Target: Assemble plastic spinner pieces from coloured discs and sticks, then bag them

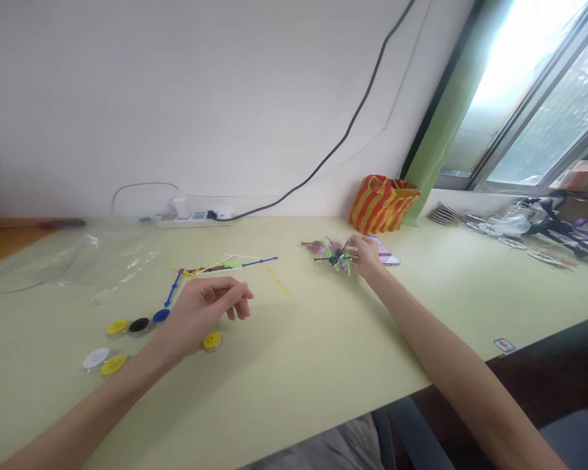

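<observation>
Your right hand [366, 253], fingers bent, touches the spiky cluster [336, 259] near the back edge of the tabletop [294, 385], grip unclear; your left hand [210, 305] hangs half-curled, seemingly empty.

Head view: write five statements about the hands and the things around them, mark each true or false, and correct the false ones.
1. The right hand is at the multicoloured stick cluster. True.
2. The left hand grips the striped bag. False: that bag stands against the wall, away from both hands.
3. One yellow stick lies apart between the hands. True.
4. All the round lids are yellow. False: black, blue and white ones show too.
5. The black cable reaches the white power strip. True.
</observation>
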The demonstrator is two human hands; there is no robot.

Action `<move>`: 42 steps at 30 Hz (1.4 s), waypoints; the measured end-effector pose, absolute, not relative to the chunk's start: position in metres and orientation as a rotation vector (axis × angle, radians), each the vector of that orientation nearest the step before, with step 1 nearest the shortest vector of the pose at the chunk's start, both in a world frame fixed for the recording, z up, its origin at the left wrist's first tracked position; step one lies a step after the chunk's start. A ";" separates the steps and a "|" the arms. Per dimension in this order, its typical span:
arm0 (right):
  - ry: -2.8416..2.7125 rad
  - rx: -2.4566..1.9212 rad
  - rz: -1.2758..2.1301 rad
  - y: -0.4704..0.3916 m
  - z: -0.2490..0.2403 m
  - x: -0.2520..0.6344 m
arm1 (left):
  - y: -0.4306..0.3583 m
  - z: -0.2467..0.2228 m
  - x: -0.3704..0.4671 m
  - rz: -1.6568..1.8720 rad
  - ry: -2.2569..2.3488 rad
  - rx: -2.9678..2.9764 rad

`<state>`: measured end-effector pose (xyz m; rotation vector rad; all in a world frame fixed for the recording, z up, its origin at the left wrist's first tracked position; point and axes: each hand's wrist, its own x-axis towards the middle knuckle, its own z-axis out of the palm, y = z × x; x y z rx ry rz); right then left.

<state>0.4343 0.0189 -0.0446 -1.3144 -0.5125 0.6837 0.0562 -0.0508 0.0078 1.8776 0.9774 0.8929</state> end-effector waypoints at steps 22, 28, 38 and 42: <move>-1.079 -1.822 0.215 0.025 -0.062 0.457 | -0.046 0.003 0.050 0.906 0.990 1.882; -1.208 -1.857 0.068 0.021 -0.059 0.454 | -0.047 0.007 0.047 0.919 1.005 1.855; -1.419 -1.621 -0.175 0.006 -0.040 0.416 | -0.023 0.008 0.022 1.118 1.458 2.371; -1.714 -1.424 -0.110 -0.019 -0.043 0.360 | 0.001 0.002 0.001 0.974 1.707 2.604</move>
